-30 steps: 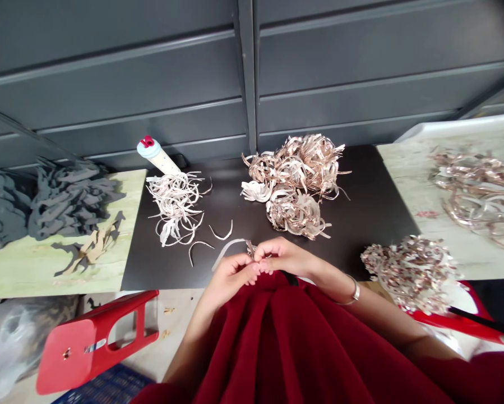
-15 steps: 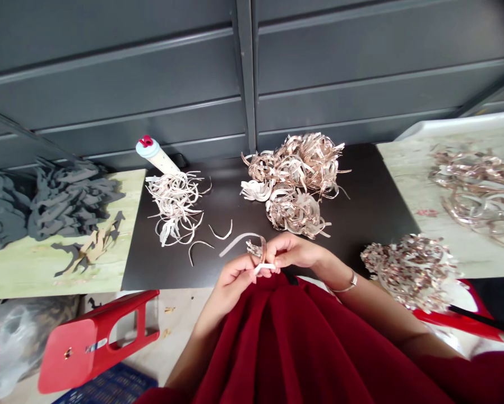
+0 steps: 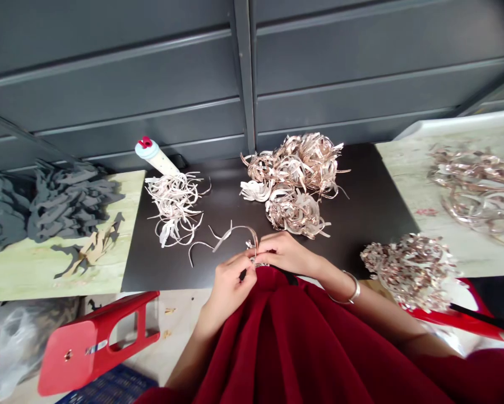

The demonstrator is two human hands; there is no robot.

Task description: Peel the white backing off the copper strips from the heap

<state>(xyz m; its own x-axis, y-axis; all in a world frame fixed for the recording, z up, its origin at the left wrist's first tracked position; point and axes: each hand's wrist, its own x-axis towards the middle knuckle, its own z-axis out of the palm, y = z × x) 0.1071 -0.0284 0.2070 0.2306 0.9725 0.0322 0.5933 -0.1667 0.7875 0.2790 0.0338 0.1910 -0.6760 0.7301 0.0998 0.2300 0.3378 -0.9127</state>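
Held item: one pale metallic strip (image 3: 236, 230), arched above the dark worktop (image 3: 361, 207), its lower end meeting a small strip cluster (image 3: 250, 244) just above a red garment (image 3: 268, 336). Left hand (image 3: 231, 287): nearly shut, thumb and fingers pinching the strip's end at the cluster; a small black tip (image 3: 243, 274) shows beside its fingers, its nature unclear. Right hand (image 3: 286, 252): curled nearly shut on the cluster from the opposite side, with a silver bangle (image 3: 353, 290) at the wrist. Handling note: a springy strip like this seems best pinched tight at its base, close to the cluster, so the arch holds without kinking. On the worktop: 2 loose curved strips (image 3: 195, 249), one just beside the arch; 1 white strip tangle (image 3: 174, 207); 3 rose-gold strip clumps (image 3: 294, 163); 1 squeeze tube (image 3: 155, 156), blue-capped with a red tip. Left, on a pale green board (image 3: 66, 269): 2 grey cut-foam heaps (image 3: 69, 205) and 1 tan cutout group (image 3: 94, 247). Right: 1 spread of coppery strips (image 3: 474, 191) and 1 speckled shred heap (image 3: 409, 272). Below: 2 red stools (image 3: 92, 342), 1 plastic bag (image 3: 16, 348), 1 blue crate (image 3: 112, 391).
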